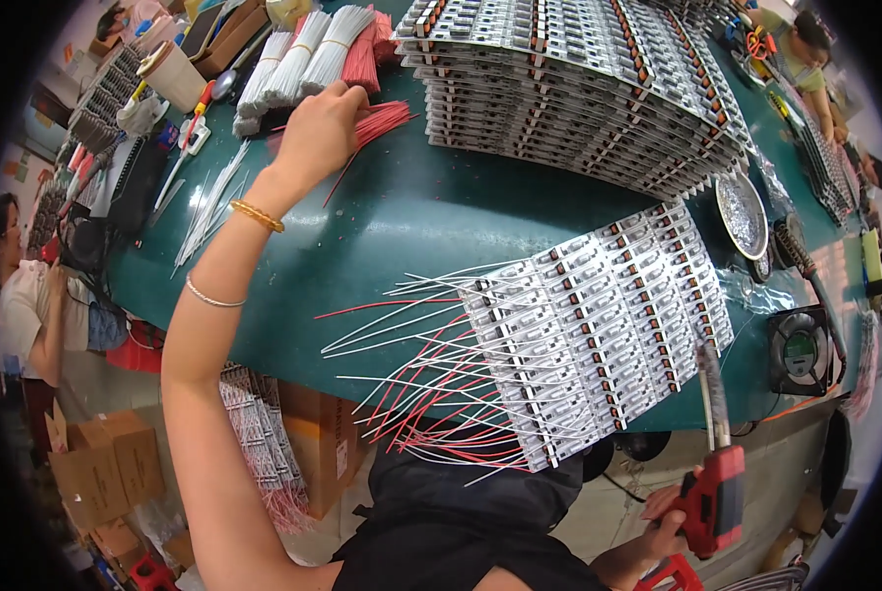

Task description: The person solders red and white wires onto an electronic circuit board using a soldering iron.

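Note:
My left hand (321,126) reaches to the far left of the bench, fingers pinched down on a loose pile of red wires (386,120). The fingertips are partly hidden behind the hand. In my right hand (664,522), low at the right, is a red-and-black soldering gun (715,502), its metal barrel pointing up at the near right edge of a panel of small circuit boards (589,330). Red and white wires (431,394) stick out from the panel's left side, several hanging past the bench edge.
A tall stack of similar panels (579,108) stands at the back. Bundled white wires (308,59) lie behind my left hand, loose white wires (209,212) to its left. At right are an oval metal dish (742,215) and a small fan (801,350). Other people sit around.

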Demonstrator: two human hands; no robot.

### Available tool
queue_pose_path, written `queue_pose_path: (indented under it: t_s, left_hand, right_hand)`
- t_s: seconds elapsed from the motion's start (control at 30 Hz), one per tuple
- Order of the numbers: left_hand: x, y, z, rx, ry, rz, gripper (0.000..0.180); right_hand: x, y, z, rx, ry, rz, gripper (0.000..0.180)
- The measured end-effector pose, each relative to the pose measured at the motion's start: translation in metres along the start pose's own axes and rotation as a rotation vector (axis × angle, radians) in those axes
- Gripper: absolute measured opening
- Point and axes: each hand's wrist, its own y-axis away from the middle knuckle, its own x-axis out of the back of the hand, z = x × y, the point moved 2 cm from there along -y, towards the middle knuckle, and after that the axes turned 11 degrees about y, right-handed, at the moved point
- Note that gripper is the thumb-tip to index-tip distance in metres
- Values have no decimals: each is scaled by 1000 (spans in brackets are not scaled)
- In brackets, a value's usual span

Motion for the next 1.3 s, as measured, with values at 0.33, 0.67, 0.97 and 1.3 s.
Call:
queue_pose_path:
  t_s: [0.33, 0.67, 0.97, 1.3]
  left_hand:
    - [63, -22, 76, -283, -450, -406, 8]
    - [43, 0, 94, -231, 29, -410, 13]
    - [-8, 35, 157, 269, 939, -391, 17]
    - [-26, 54, 170, 222, 924, -275, 18]
  right_hand:
    - [-9, -56, -46, 291, 20, 52, 81]
    - [-20, -67, -51, 259, -10, 38, 83]
    - [-71, -54, -49, -34, -198, -217, 88]
    - [-104, -49, -60, -428, -207, -260, 93]
